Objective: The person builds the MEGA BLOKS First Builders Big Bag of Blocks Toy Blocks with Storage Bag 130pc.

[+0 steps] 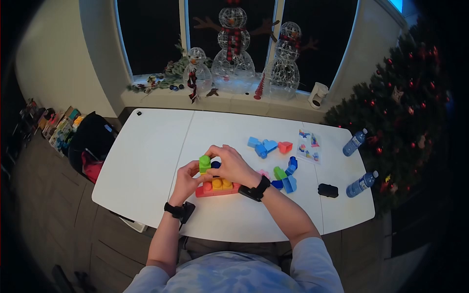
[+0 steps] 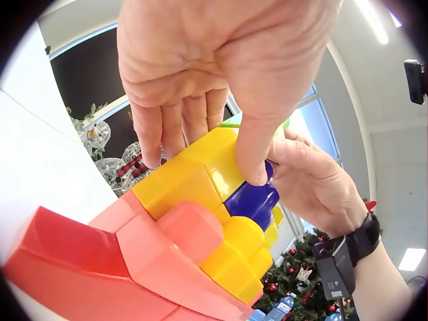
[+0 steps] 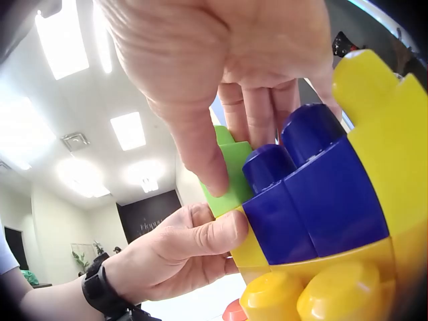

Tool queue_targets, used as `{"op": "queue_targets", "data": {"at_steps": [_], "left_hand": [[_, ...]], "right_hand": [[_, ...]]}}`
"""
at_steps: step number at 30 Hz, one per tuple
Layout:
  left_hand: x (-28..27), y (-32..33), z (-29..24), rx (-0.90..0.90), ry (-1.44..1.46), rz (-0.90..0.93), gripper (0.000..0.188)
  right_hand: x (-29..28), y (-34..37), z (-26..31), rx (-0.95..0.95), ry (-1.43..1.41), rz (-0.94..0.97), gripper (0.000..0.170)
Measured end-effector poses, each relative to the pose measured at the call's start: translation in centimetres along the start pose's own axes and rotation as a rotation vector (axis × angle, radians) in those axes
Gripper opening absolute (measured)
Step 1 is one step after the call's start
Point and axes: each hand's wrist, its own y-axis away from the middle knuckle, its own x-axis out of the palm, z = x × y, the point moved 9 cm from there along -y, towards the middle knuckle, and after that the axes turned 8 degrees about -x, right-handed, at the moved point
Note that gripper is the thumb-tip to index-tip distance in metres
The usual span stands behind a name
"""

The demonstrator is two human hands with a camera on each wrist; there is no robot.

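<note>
A stack of large toy building blocks stands on the table in front of me. At its bottom is a long salmon-red block (image 1: 215,192) bearing yellow blocks (image 2: 241,257) and a red block (image 2: 194,231). Above these sit a dark blue block (image 3: 328,200) and another yellow block (image 2: 190,170). My left hand (image 1: 188,179) holds that upper yellow block, thumb on the near face and fingers behind. A green block (image 3: 232,175) tops the stack's left side. My right hand (image 1: 237,166) pinches it between thumb and fingers, reaching over the dark blue block.
Right of the stack lie loose light blue blocks (image 1: 268,145), a red block (image 1: 285,147) and a green block (image 1: 279,173). Farther right are a picture sheet (image 1: 309,145), a black case (image 1: 328,190) and two water bottles (image 1: 355,142). Wire snowmen (image 1: 233,46) stand on the windowsill.
</note>
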Motion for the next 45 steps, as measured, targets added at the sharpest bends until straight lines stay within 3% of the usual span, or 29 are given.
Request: {"op": "queue_targets", "data": {"at_steps": [5,12,18,21,23,25,27,29,32,35,39,42,44,45], "left_hand": [[-0.1,0.0,0.2,0.003,-0.019,-0.007,0.042],[-0.1,0.1,-0.4,0.038,-0.045,-0.027,0.042],[0.2,0.4,-1.1,0.041,-0.037,-0.002,0.043],[-0.3,0.3,-1.5,0.046,-0.045,-0.015,0.044],[-0.5,0.1,-1.4,0.043,-0.033,-0.021,0.043],[-0.5,0.0,-1.5,0.063,-0.113,-0.024,0.043],[-0.4,0.1,-1.6,0.059,-0.108,-0.029,0.043],[-0.2,0.1,-1.9,0.059,-0.098,-0.038,0.043],[-0.2,0.2,-1.9,0.074,-0.080,-0.048,0.039],[-0.1,0.1,-2.2,0.097,-0.115,-0.042,0.037],[-0.1,0.1,-2.5,0.082,-0.151,-0.042,0.039],[-0.1,0.1,-2.4,0.068,-0.149,-0.038,0.041],[0.1,0.1,-2.3,0.064,-0.148,-0.035,0.043],[0.1,0.2,-2.5,0.068,-0.146,-0.047,0.043]], "right_hand": [[1.2,-0.1,-0.8,-0.016,0.021,0.106,0.036],[1.1,0.2,-0.6,-0.021,-0.017,0.033,0.030],[0.0,0.4,-0.4,-0.001,0.049,0.148,0.045],[-4.9,1.2,-1.9,-0.045,0.024,-0.040,0.062],[-9.0,2.5,-5.4,0.041,0.169,-0.155,0.061],[-12.8,4.7,-8.1,0.129,0.320,-0.205,0.049],[-15.5,8.3,-12.8,0.378,0.555,-0.161,0.045],[-17.6,12.4,-17.2,0.790,0.719,-0.038,0.051],[-18.0,17.6,-22.2,0.917,0.829,-0.029,0.050],[-17.1,19.7,-23.9,1.048,0.750,-0.013,0.053],[-15.7,20.1,-27.3,1.066,0.552,-0.043,0.052],[-15.0,18.3,-26.0,0.990,0.570,0.014,0.051],[-14.5,15.9,-22.7,0.772,0.523,-0.049,0.047],[-14.2,15.4,-22.2,0.777,0.522,-0.050,0.047]]}}
